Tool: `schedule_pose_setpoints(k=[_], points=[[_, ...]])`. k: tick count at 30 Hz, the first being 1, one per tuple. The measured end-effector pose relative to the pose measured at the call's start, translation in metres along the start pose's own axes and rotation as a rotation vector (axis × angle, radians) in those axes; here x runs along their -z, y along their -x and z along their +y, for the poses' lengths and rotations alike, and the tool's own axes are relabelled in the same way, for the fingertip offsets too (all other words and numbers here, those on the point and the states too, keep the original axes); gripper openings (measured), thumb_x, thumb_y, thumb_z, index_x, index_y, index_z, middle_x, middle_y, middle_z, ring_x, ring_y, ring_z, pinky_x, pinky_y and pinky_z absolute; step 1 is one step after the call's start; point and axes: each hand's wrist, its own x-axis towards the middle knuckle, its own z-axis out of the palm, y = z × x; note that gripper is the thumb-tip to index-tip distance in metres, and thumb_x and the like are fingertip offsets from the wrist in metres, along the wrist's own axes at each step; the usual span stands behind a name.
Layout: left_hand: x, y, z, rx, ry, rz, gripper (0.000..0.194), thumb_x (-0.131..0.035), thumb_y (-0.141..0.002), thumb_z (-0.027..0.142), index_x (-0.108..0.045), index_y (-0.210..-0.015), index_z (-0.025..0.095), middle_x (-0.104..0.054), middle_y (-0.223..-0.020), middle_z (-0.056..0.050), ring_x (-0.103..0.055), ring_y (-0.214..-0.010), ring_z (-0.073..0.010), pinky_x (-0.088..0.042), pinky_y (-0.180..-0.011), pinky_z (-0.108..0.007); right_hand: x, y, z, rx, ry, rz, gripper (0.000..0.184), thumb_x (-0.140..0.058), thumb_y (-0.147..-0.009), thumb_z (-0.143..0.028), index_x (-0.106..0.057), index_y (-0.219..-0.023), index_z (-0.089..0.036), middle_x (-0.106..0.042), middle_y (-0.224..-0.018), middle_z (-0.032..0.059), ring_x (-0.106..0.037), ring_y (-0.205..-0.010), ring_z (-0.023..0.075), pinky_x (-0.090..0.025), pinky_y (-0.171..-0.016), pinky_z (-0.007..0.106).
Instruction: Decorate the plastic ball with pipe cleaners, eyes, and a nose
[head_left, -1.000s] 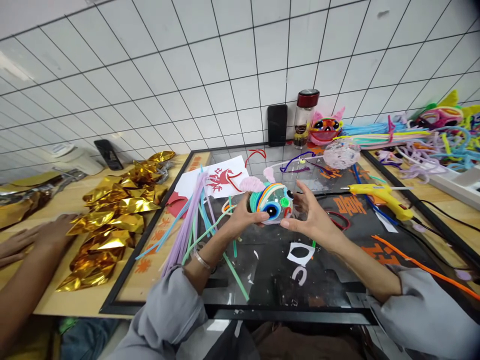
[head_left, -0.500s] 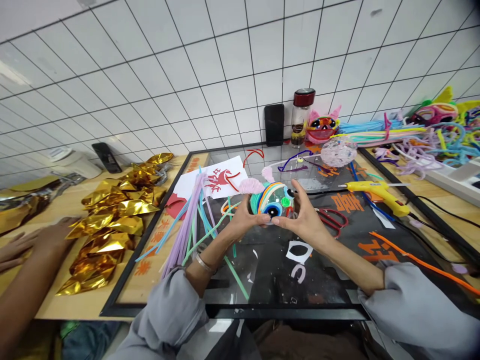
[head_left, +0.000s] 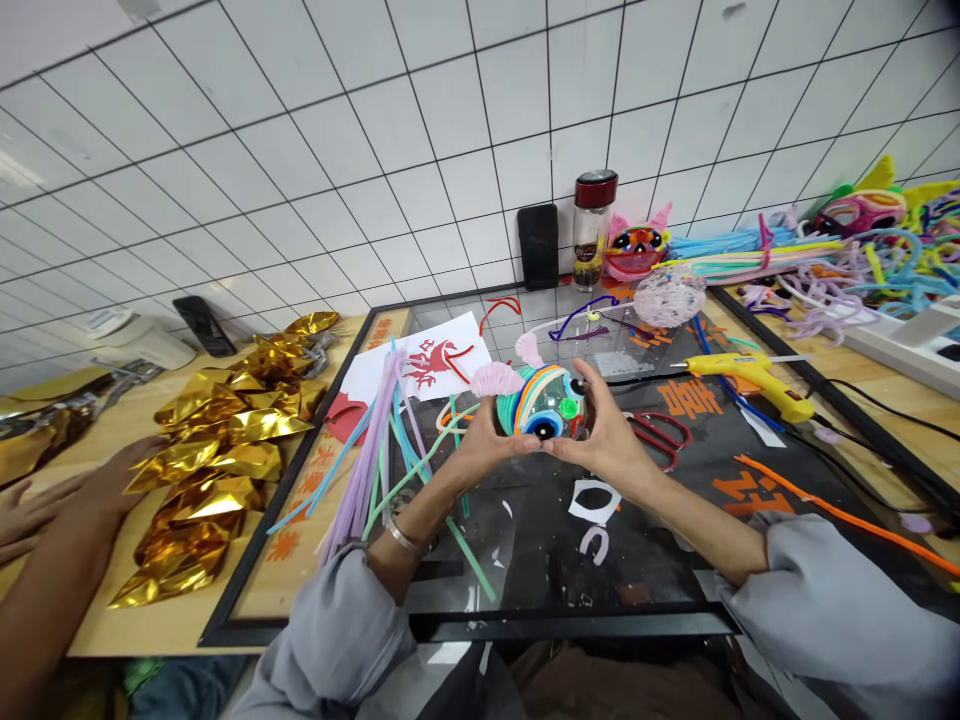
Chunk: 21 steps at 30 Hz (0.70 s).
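One striped craft head [head_left: 541, 402], held up over the black-framed surface [head_left: 540, 540]; fingers of left hand [head_left: 487, 440] and right hand [head_left: 600, 430] closed around opposite sides.

A single view serves here, from a camera worn on the head. It sits above the near edge of the black-framed board [head_left: 600, 626], looking forward and down, close enough that both sleeves [head_left: 330, 630] enter from the near side and the lap [head_left: 600, 680] shows at the bottom. The left hand [head_left: 484, 436], right hand [head_left: 611, 438] and decorated ball [head_left: 541, 404] lie near the middle. The view faces the white tiled wall [head_left: 337, 150], whose base slopes upward toward the right; its wide spread takes in a co-worker's arm [head_left: 67, 560] at left and a power strip [head_left: 892, 335] at right.
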Motion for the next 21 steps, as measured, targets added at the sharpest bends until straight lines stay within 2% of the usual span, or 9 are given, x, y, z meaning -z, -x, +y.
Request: schedule_pose_setpoints(k=[4, 8, 14, 21], points=[[0.005, -0.001, -0.003, 0.034, 0.035, -0.060, 0.091, -0.093, -0.048, 0.050, -0.056, -0.122, 0.013, -0.069, -0.122, -0.016, -0.063, -0.118, -0.0382, -0.051, -0.099, -0.047, -0.002, 0.001, -0.008, -0.016, 0.017, 0.003, 0.115, -0.081, -0.058, -0.032, -0.022, -0.155, -0.017, -0.040, -0.154, 0.0206, -0.048, -0.138, 0.0348, -0.047, -0.109, 0.050], [0.000, 0.002, 0.001, 0.056, 0.195, -0.165, 0.085, -0.091, -0.053, 0.048, -0.060, -0.123, 0.012, -0.069, -0.126, -0.017, -0.061, -0.122, -0.0380, -0.048, -0.103, -0.048, -0.004, 0.002, -0.012, 0.004, 0.072, 0.022, 0.114, -0.077, -0.056, -0.031, -0.022, -0.155, -0.015, -0.038, -0.154, 0.0220, -0.047, -0.139, 0.0358, -0.047, -0.109, 0.050], [-0.012, 0.009, 0.008, 0.041, 0.342, -0.167, 0.075, -0.089, -0.060, 0.034, -0.062, -0.127, 0.014, -0.070, -0.126, -0.015, -0.061, -0.125, -0.0347, -0.043, -0.111, -0.047, -0.006, 0.005, -0.011, 0.108, 0.226, 0.037, 0.109, -0.074, -0.061, -0.029, -0.022, -0.156, -0.018, -0.039, -0.153, 0.0198, -0.044, -0.142, 0.0353, -0.042, -0.114, 0.053], [-0.014, 0.010, 0.010, 0.053, 0.315, -0.152, 0.071, -0.088, -0.059, 0.033, -0.065, -0.123, 0.012, -0.074, -0.116, -0.014, -0.066, -0.114, -0.0336, -0.045, -0.107, -0.046, -0.009, 0.009, -0.011, 0.244, 0.386, 0.078, 0.102, -0.072, -0.064, -0.027, -0.025, -0.154, -0.016, -0.041, -0.151, 0.0203, -0.040, -0.144, 0.0369, -0.035, -0.119, 0.057]])
